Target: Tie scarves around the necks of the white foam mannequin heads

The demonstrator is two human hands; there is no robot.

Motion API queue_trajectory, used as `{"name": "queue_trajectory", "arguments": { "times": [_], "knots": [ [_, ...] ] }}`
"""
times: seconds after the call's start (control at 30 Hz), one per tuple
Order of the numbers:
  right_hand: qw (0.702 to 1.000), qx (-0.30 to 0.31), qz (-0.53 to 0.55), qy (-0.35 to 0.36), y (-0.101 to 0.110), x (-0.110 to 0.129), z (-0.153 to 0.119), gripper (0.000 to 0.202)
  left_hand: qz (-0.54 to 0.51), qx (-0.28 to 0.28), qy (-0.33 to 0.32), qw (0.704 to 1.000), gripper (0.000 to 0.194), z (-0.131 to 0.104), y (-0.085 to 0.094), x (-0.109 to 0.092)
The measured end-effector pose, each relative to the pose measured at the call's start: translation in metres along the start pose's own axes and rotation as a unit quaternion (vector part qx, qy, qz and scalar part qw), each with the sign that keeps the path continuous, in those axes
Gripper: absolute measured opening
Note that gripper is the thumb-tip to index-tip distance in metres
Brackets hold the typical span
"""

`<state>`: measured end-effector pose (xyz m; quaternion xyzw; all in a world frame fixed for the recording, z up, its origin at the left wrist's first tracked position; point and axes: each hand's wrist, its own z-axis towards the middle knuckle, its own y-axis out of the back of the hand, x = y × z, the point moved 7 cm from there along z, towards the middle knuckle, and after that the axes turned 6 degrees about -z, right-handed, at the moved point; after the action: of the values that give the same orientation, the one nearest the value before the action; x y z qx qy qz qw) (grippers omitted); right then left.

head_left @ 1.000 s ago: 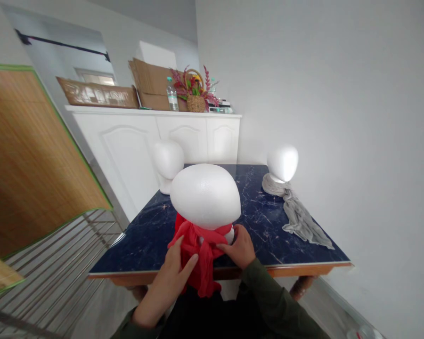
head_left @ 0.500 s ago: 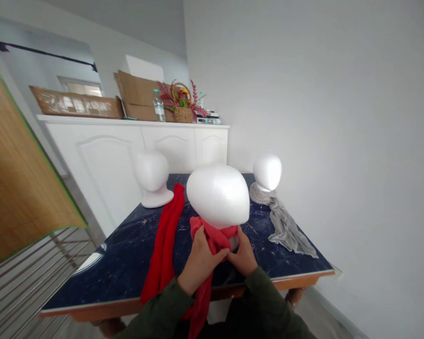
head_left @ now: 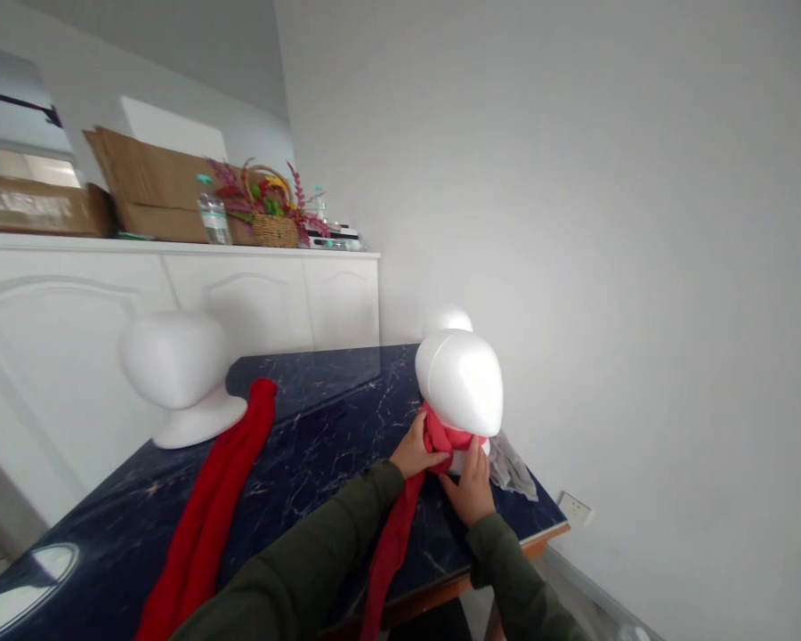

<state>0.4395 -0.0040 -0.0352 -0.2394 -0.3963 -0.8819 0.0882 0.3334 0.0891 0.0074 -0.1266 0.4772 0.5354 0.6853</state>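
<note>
A white foam head (head_left: 464,381) stands near the right end of the dark blue table, tilted, with a coral-red scarf (head_left: 393,543) around its neck and one end hanging over the front edge. My left hand (head_left: 419,450) grips the scarf at the left side of the neck. My right hand (head_left: 471,485) is at the neck's front right, its fingers on the wrapped scarf and its thumb towards my left hand. Behind stands another foam head (head_left: 447,319), mostly hidden, beside a grey scarf (head_left: 511,467). At the left are a third foam head (head_left: 177,361) and a bright red scarf (head_left: 220,507).
The marbled blue table (head_left: 334,445) reaches back to a white cabinet (head_left: 260,298). On the cabinet are cardboard boxes (head_left: 153,191), a plastic bottle (head_left: 214,214) and a flower basket (head_left: 276,230). A wall socket (head_left: 574,507) is at the right.
The near foam head with its coral-red scarf and both my hands have moved right over the table, in front of the grey-scarfed head. The view has turned and come closer to the left head.
</note>
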Motion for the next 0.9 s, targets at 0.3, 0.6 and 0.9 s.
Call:
{"name": "queue_trajectory", "arguments": {
  "times": [0.3, 0.6, 0.9],
  "knots": [
    [0.999, 0.025, 0.031, -0.003, -0.006, -0.014, 0.03, 0.086, 0.046, -0.029, 0.004, 0.999, 0.081, 0.021, 0.005, 0.01],
    [0.999, 0.014, 0.046, 0.025, 0.013, -0.017, -0.011, 0.064, 0.442, -0.051, 0.16, 0.881, 0.06, -0.098, 0.159, -0.028],
    [0.944, 0.13, 0.29, -0.089, 0.002, 0.071, -0.059, 0.041, 0.503, -0.051, 0.403, 0.763, 0.025, -0.203, 0.267, -0.013]
  ]
}}
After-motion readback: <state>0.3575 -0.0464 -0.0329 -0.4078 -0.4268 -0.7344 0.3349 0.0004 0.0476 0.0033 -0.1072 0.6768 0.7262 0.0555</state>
